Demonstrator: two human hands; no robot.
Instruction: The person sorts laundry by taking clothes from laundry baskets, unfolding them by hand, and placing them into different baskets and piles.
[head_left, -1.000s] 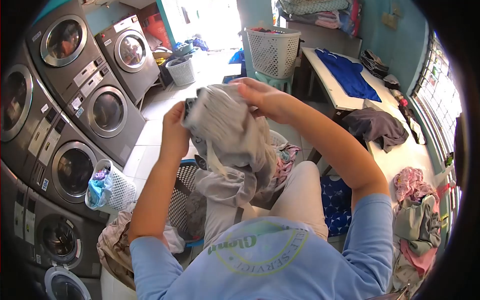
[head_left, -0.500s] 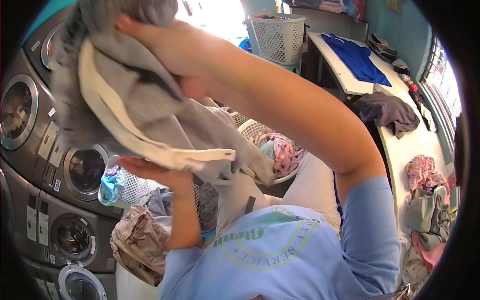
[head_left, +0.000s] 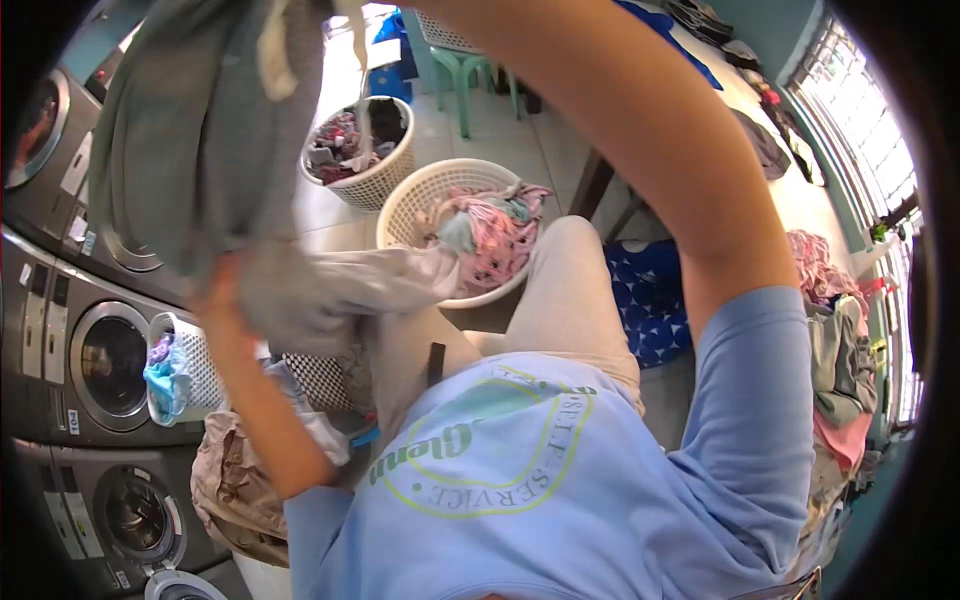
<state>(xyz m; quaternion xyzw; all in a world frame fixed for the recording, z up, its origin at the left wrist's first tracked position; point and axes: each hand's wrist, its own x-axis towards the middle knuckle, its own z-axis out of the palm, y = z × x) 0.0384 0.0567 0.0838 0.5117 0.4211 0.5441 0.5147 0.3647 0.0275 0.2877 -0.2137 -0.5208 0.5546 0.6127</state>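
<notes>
A large grey garment with a cream strip along it hangs in front of me at the upper left, partly smeared by motion. My left hand is closed on its lower part, where the cloth bunches; the fingers are blurred. A pale fold of cloth stretches from there over my lap to the rim of a white laundry basket, which holds pink and pale green clothes. My right arm reaches up past the top edge, so that hand is out of sight.
Stacked dark front-load machines line the left side, one low door swung open. Another clothes-filled basket and a green stool stand ahead. Beige clothes are heaped at lower left. A long table with clothing piles runs along the right.
My right hand has risen out of view, lifting the garment upward. My left hand, open beneath the cloth before, has moved left and up and closed on it. The view has tilted down.
</notes>
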